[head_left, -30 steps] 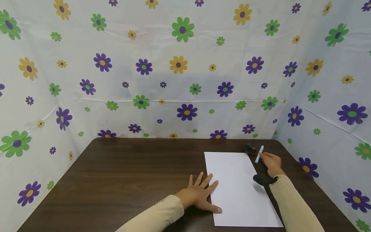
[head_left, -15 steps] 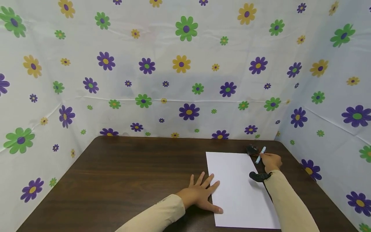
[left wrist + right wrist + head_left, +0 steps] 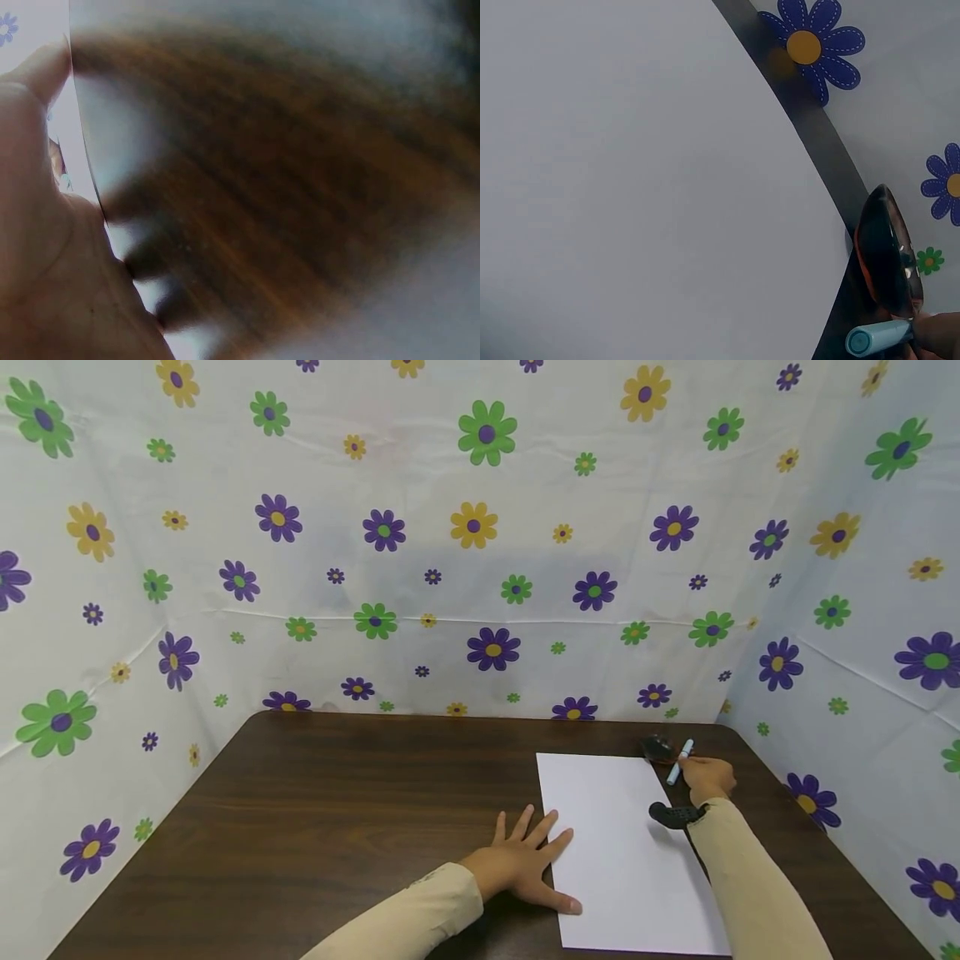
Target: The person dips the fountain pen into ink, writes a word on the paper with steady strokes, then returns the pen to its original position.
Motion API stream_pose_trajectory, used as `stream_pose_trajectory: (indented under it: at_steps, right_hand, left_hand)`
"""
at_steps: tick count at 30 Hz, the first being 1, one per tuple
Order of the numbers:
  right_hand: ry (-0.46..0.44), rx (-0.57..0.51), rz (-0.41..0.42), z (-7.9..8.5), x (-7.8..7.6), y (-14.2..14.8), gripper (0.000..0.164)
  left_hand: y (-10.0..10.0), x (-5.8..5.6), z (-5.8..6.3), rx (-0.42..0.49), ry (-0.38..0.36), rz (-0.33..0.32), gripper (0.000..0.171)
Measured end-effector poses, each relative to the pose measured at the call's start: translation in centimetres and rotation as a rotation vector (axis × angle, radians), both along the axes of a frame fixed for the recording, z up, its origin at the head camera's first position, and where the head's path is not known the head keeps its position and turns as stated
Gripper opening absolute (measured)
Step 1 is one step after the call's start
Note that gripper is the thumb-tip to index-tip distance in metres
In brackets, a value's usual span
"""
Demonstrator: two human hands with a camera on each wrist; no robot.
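Note:
A white sheet of paper [image 3: 622, 868] lies on the brown table, right of the middle. My left hand [image 3: 521, 868] rests flat with spread fingers on the paper's left edge, its thumb and fingertips on the sheet. Beyond the far right corner of the paper, my right hand [image 3: 708, 777] pinches a light blue marker [image 3: 680, 763], which slants away from me. In the right wrist view the marker [image 3: 877, 338] shows its round end, with only a fingertip visible beside it. A dark, glossy, rounded object [image 3: 657, 748] with a reddish edge sits right behind the marker.
The wooden table [image 3: 337, 827] stretches away to the left of the paper. A white cloth [image 3: 420, 560] with green, purple and yellow flowers hangs behind the table and along both sides. A black strap device [image 3: 675, 815] on my right wrist overhangs the paper.
My right wrist and forearm have swung slightly left over the paper, while the fingers stay at the marker. The left hand keeps its place on the sheet. The head view has shifted slightly.

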State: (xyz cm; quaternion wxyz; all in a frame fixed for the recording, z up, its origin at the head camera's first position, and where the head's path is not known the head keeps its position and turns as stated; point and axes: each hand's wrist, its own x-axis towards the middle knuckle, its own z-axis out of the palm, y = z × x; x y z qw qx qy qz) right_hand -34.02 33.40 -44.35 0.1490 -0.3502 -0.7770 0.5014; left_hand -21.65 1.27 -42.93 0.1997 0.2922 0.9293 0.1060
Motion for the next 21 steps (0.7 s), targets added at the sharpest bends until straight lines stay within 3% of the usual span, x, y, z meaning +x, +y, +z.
stream_pose_trajectory:
  at_steps: [11, 17, 21]
  right_hand:
    - [-0.005, -0.037, 0.013, 0.3, 0.3, 0.6, 0.041]
    - [0.026, -0.108, 0.066, 0.7, 0.6, 1.5, 0.044]
    - [0.043, -0.169, 0.144, 1.0, 0.9, 2.0, 0.047]
  left_hand:
    - [0.1, 0.1, 0.1, -0.005, 0.004, -0.002, 0.093]
    - [0.1, 0.2, 0.2, -0.019, 0.018, 0.001, 0.093]
    - [0.1, 0.3, 0.4, -0.021, 0.015, -0.004, 0.094]
